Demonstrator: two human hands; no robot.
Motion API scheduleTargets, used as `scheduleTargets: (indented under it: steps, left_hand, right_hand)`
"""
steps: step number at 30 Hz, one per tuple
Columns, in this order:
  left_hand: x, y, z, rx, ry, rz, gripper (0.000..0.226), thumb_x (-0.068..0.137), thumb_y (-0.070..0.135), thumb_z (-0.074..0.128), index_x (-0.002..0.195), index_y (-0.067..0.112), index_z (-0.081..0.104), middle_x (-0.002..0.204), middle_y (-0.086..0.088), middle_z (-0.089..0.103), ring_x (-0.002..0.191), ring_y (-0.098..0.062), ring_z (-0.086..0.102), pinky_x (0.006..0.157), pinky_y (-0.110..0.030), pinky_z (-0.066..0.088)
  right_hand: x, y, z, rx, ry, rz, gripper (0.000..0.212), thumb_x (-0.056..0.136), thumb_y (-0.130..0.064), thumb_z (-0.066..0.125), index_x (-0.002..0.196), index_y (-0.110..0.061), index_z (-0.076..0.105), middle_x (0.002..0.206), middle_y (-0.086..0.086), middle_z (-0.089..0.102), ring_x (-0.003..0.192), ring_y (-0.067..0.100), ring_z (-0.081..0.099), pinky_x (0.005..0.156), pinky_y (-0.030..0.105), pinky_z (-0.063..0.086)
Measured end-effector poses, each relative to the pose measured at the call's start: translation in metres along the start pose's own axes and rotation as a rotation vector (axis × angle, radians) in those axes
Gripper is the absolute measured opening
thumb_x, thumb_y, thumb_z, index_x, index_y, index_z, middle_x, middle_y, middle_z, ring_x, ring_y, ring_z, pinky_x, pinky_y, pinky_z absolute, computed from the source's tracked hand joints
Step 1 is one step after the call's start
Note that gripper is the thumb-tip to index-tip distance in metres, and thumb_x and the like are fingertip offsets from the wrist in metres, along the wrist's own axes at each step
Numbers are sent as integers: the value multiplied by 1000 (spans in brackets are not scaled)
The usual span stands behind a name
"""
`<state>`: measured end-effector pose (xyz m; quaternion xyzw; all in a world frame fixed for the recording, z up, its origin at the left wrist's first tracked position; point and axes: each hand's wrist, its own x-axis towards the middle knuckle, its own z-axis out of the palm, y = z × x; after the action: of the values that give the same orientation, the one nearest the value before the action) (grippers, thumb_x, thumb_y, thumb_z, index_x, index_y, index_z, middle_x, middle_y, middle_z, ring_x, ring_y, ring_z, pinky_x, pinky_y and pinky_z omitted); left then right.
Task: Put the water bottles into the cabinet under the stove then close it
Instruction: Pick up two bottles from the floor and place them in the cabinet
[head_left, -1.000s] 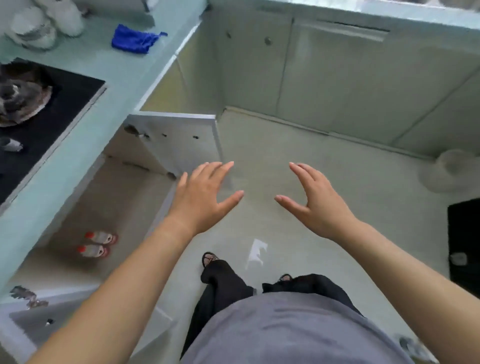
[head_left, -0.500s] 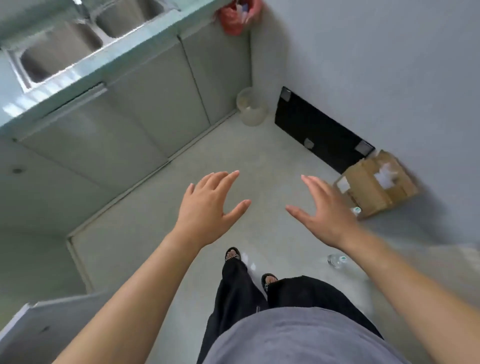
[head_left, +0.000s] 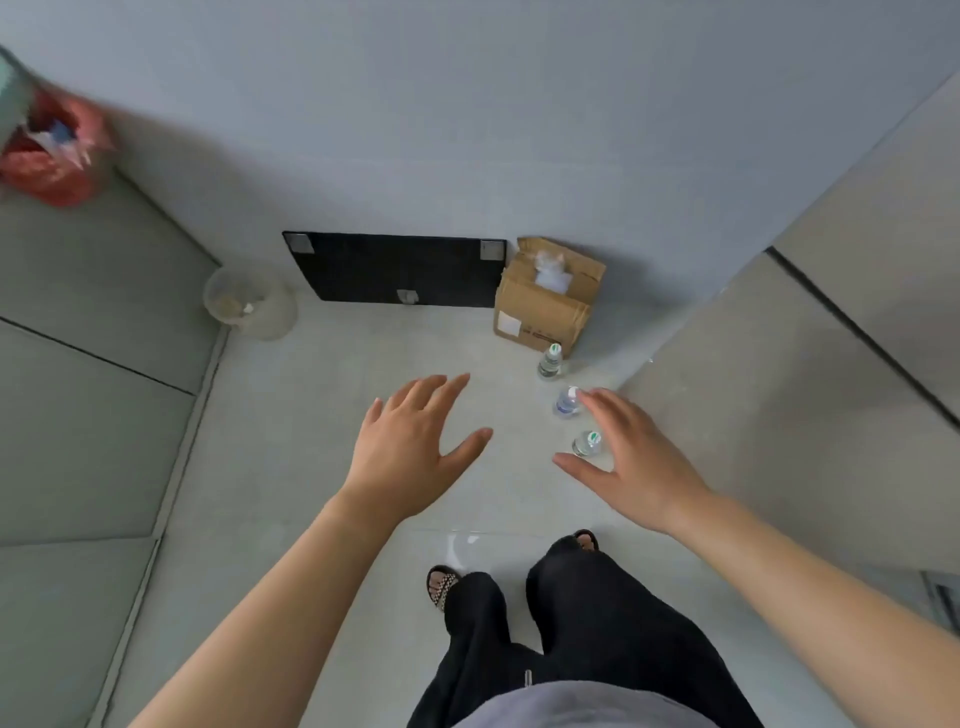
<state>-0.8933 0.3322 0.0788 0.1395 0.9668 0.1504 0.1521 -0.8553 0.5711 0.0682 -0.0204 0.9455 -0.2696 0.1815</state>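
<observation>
Our left hand (head_left: 410, 447) and right hand (head_left: 634, 457) were both spread wide and held nothing. On the floor (head_left: 337, 415), in the right middle of the frame, a short row ran from the box (head_left: 543, 304) toward us: the far bottle (head_left: 550, 360) just beside the box, then the middle bottle (head_left: 565, 404), then the near bottle (head_left: 587, 443). The right hand covered part of the last two in the picture; we could not tell if it touched them.

Each bottle stood upright, its long axis vertical, the cap pointing up toward the camera.

We judged the closeness of the row to be the main danger. If a hand came down for one bottle, the fingers or the wrist could strike its neighbour; such a tall, narrow thing tips easily and would then roll over the smooth floor. The cabinet was not in the frame, so we would have to turn while carrying, and a loose grip could let a bottle fall.
</observation>
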Motion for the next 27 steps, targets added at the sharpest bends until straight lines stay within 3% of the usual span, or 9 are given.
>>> scheduleTargets:
  steps: [6,17,22,27]
  left_hand:
    - [71,40,16,103,-155,126,68,86,68,27,145,35,19,150,7,33,138,-17,28,113,-48,26]
    - [206,55,49,251,-277,329,67,87,67,28,145,34,23,148,4,37,137,-19,31,111,-46,28]
    - [287,18,90,301,-370,442,65,88,65,30,145,33,24,148,5,36,137,-18,31,113,-44,26]
    - [386,-44,196,388,-373,550,66,87,66,30,144,33,26,148,5,38,136,-19,34,111,-43,27]
  right_hand:
    - [17,50,-19,89,99,144,69,86,-53,51,141,-19,27,146,-3,31,133,16,29,102,27,29]
    - [88,111,-7,152,133,325,73,86,-56,47,145,-22,21,154,0,19,142,17,15,111,32,23]
    - [145,128,46,219,219,479,72,86,-55,49,144,-22,22,154,0,21,142,16,16,109,33,26]
    - [237,187,149,254,349,595,70,85,-51,53,142,-19,28,150,0,29,138,19,26,103,33,33]
